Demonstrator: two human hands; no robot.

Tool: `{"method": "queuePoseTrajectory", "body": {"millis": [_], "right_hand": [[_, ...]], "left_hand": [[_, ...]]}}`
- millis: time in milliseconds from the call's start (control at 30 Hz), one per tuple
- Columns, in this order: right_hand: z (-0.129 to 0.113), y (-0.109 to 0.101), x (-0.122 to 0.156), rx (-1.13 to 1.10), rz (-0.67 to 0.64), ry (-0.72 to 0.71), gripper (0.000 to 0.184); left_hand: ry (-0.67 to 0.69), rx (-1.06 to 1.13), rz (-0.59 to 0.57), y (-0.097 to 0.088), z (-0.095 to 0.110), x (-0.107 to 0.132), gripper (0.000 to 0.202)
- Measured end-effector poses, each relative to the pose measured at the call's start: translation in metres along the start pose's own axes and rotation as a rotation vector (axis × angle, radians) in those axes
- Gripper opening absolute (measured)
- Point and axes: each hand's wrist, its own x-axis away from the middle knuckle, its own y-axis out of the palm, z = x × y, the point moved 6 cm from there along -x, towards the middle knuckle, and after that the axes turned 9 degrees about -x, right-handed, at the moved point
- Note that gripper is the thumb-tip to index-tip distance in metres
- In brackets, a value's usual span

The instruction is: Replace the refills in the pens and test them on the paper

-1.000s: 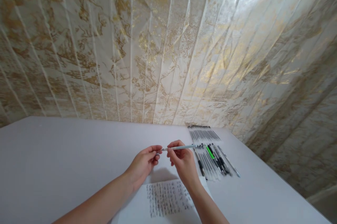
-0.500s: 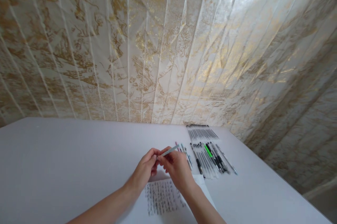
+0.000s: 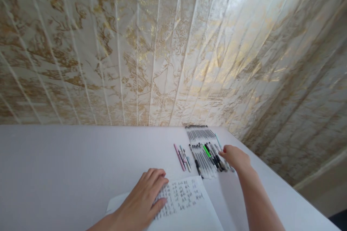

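Note:
My left hand lies on a sheet of paper covered with handwritten lines, its fingers loosely stretched out and holding nothing. At the right end of the pen row, my right hand is closed round a slim pale teal pen, whose upper part sticks out past the fingers toward the back. The hand hides the rest of that pen. Close by its fingertips lie black and clear pens and a bright green pen.
A line of thin refills lies at the back of the white table. Left of the pens lie a pink pen and several slim pens. A gold-patterned curtain hangs behind the table.
My hands have come apart. The right hand has carried the teal pen rightward to the end of the pen row; the left hand has come down onto the paper and opened.

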Motion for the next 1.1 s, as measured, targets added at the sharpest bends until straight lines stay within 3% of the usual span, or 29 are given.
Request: {"method": "queuePoseTrajectory", "body": {"millis": [100,233,567,700,800,867,933,1100], "right_hand": [[0.023,0.016,-0.017,0.006,-0.051,0.043,0.023],[0.033,0.031,-0.03,-0.014,-0.065,0.059,0.029],[0.031,0.04,-0.033,-0.078,-0.01,0.013,0.031],[-0.001,0.024,-0.02,-0.082,0.08,-0.065,0.032],[-0.05,0.017,0.003,-0.105,0.08,-0.214,0.029],[-0.09,0.023,0.024,-0.107,-0.031,-0.384,0.023],[-0.12,0.03,0.041,-0.096,-0.084,-0.441,0.015],[-0.158,0.044,0.063,-0.041,-0.112,-0.466,0.014]], "left_hand": [[0.03,-0.116,-0.005,0.005,0.002,0.002,0.027],[0.013,-0.152,-0.002,0.006,0.006,-0.005,0.028],[-0.001,-0.113,0.02,0.007,0.007,-0.013,0.026],[-0.017,-0.056,0.063,0.002,0.008,-0.014,0.022],[-0.048,-0.023,0.104,-0.006,0.007,-0.016,0.021],[-0.055,-0.01,0.133,-0.011,0.005,-0.017,0.023],[-0.049,-0.006,0.163,-0.015,0.003,-0.017,0.025],[-0.031,-0.044,0.223,-0.021,-0.004,-0.016,0.03]]}}
